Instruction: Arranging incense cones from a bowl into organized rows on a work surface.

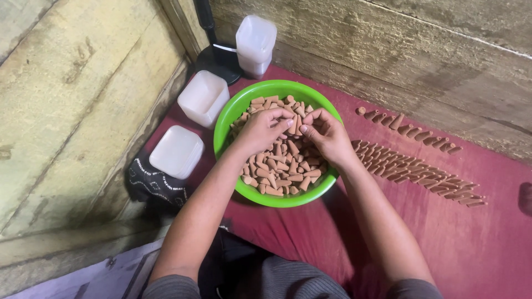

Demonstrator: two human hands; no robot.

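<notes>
A bright green plastic bowl [244, 105] sits on a dark red cloth and is full of small brown cone-shaped pieces [282, 166]. Both my hands are inside the bowl, over the pile. My left hand [260, 130] has its fingers curled and pinches cones near the middle. My right hand [327, 133] meets it fingertip to fingertip, also closed around cones. What lies under the palms is hidden.
Rows of the same brown cones [415, 169] lie laid out on the red cloth [471, 243] to the right. Three white lidded plastic containers [202, 97] stand left and behind the bowl. A black stand base [219, 61] sits by the rough plank walls.
</notes>
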